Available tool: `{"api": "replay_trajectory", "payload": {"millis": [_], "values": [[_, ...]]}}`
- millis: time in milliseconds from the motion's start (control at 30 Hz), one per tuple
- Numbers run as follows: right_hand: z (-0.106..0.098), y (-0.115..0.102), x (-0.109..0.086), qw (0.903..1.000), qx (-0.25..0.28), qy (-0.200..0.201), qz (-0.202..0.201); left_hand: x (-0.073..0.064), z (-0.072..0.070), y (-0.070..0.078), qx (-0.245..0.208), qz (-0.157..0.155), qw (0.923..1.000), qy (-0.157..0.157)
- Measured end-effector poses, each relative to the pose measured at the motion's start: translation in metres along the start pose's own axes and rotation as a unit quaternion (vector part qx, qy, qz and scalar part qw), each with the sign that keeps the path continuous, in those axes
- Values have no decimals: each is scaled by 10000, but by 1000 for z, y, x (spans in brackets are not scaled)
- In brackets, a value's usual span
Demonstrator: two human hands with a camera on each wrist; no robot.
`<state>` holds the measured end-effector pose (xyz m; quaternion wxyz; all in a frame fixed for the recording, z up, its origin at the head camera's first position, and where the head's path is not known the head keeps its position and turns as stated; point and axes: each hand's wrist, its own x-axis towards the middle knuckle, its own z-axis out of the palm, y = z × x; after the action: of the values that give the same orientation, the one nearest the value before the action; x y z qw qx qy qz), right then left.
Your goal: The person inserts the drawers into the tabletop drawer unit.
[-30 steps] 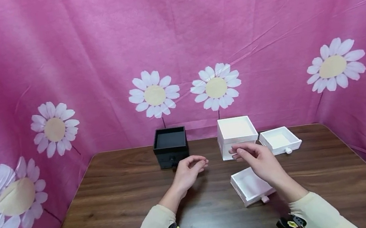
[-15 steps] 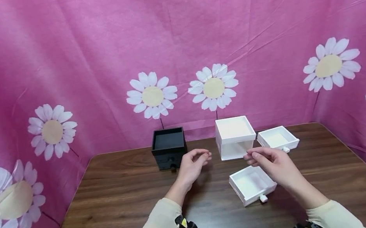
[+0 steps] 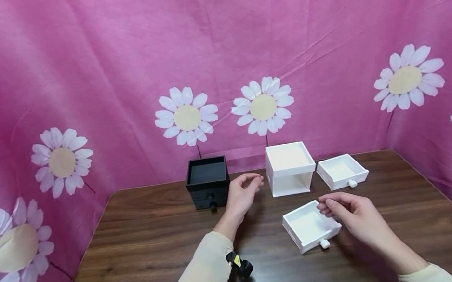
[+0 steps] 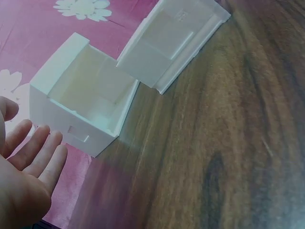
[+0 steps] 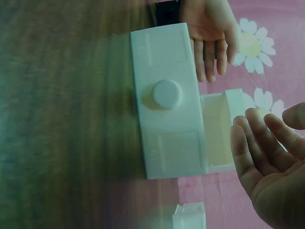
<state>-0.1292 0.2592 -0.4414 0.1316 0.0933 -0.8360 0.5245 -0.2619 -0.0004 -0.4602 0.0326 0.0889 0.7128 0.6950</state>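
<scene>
A white drawer (image 3: 312, 228) with a round knob lies on the table in front of the white box (image 3: 289, 157), whose front is an open hollow. My right hand (image 3: 362, 218) hovers at the drawer's right back corner, fingers loosely curved, holding nothing. In the right wrist view the drawer's front and its knob (image 5: 167, 94) face the camera. My left hand (image 3: 241, 198) is held between the black box (image 3: 207, 172) and the white box, its relaxed fingers empty. The left wrist view shows those fingers beside the white box's side wall (image 4: 76, 126).
A second white drawer (image 3: 343, 172) with a knob lies right of the white box. The black box has two knobbed drawers pushed in. Everything rests on a dark wooden table (image 3: 146, 250), with a pink flowered cloth (image 3: 120, 79) behind and at both sides.
My right hand has moved from in front of the white box down and right to the near drawer. My left hand has drifted right and slightly up, away from the black box.
</scene>
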Motion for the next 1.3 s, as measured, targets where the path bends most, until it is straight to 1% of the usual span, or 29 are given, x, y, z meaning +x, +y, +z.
{"api": "replay_trajectory", "payload": {"millis": [200, 300, 433, 567, 700, 800, 900, 1100, 1300], "values": [[0, 4, -9, 10000, -19, 25, -20, 7, 1, 3, 165, 1, 9998, 69], [1, 7, -15, 9999, -115, 22, -39, 8, 2, 6, 422, 29, 9990, 135], [-2, 9, -21, 9996, -283, -84, 37, 11, 4, 7, 689, -28, 9974, 225], [-7, 11, -27, 9983, -456, -241, 277, 15, 5, 9, 549, -107, 9981, 240], [-10, 13, -32, 9972, -295, -534, 425, 22, 6, 11, 230, -171, 9994, 184], [-10, 14, -35, 9955, -149, -781, 525, 27, 8, 11, 71, -191, 9997, 165], [-9, 16, -38, 9930, -190, -949, 670, 32, 10, 11, -27, -110, 9998, 173], [-9, 17, -43, 9885, -212, -1253, 821, 38, 17, 11, -92, 199, 9996, 157], [-6, 18, -46, 9855, -245, -1265, 1100, 41, 22, 7, -80, 304, 9994, 154]]}}
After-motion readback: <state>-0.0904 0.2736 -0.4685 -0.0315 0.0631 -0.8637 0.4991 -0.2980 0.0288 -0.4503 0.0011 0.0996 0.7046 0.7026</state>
